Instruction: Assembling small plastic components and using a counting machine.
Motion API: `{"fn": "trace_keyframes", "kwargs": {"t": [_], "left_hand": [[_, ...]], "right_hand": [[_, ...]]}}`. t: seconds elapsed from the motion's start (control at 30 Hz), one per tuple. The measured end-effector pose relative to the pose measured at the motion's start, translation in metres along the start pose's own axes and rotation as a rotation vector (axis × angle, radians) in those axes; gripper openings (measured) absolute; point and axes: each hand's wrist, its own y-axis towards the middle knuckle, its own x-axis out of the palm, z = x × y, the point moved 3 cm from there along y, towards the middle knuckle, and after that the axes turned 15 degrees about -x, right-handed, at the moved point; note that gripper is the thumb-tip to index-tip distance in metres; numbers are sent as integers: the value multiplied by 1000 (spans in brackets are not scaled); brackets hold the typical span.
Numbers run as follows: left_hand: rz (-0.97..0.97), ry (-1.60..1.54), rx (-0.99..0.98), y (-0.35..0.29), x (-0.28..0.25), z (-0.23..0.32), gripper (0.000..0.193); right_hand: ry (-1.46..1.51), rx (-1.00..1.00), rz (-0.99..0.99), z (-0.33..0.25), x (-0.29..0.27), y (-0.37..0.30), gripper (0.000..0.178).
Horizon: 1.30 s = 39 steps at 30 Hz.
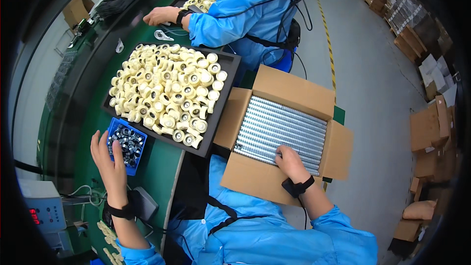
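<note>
Left green bench: left hand was spread wide by blue bin — right hand lay at metal cylinders, grip indeterminable.

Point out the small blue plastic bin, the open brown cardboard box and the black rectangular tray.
Small blue plastic bin (131, 171), head view: near wall.
Open brown cardboard box (294, 91), head view: far flap.
Black rectangular tray (219, 103), head view: right-hand wall.

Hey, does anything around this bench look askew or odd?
Yes, a little: the black tray of cream gears sits askew, its near right corner appearing to jut past the edge of the green bench. The boxed metal parts look neat.
</note>
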Motion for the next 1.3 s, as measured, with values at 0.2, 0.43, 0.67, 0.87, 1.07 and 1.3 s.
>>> {"fn": "trace_keyframes", "kwargs": {"t": [0.2, 0.43, 0.67, 0.87, 1.07, 1.3], "left_hand": [[-77, -361, 58, -54, -31, 70, 20], [-421, -589, 98, -123, -18, 93, 11], [-405, -617, -8, -143, -27, 59, 9], [-396, -734, -145, -152, -50, 26, 9], [-331, -875, -222, -166, -65, 4, 10], [-175, -866, -329, -197, -96, -27, 10]], "right_hand": [[233, -204, -87, -38, 21, 51, 24], [105, -246, -280, -58, 59, 86, 18], [455, -158, -263, -38, 40, 95, 22], [1151, -22, -186, -130, -41, 67, 12], [723, -744, -182, -289, -18, 125, 11], [88, -1196, -37, -406, 65, 183, 25]]}}
